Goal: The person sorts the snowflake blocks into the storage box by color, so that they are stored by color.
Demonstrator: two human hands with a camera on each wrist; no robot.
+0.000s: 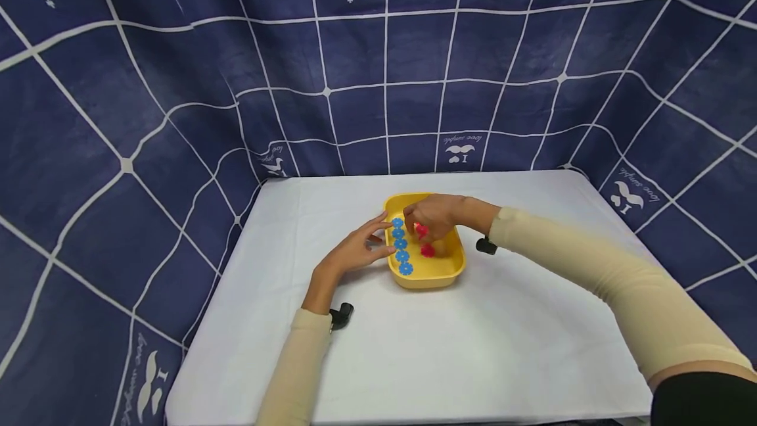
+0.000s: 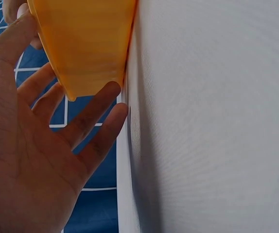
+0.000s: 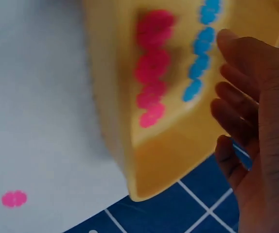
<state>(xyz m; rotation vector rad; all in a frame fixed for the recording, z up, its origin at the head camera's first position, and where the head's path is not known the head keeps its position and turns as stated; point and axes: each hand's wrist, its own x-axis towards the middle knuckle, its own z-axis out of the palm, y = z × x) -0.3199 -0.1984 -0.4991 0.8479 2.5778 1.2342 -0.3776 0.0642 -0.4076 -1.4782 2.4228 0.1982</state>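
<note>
A yellow plastic tray (image 1: pixel 434 283) holds a row of blue flower-shaped pieces (image 1: pixel 401 244) along its left side. Beside them runs a row of pink flower-shaped pieces (image 3: pixel 152 66), partly covered by my right hand (image 1: pixel 437 215) in the head view. That hand hovers over the tray, its fingers loosely bent and nothing visible between them in the right wrist view. My left hand (image 1: pixel 351 248) is spread along the tray's left wall, thumb near the rim. In the left wrist view, its fingertips (image 2: pixel 111 88) reach the tray's outer side, with the fingers nearly straight.
The tray stands on a white-covered table (image 1: pixel 367 360). One loose pink flower-shaped piece (image 3: pixel 14 198) lies on the cloth outside the tray. Dark blue curtains (image 1: pixel 414 104) with white grid lines surround the table's back and sides.
</note>
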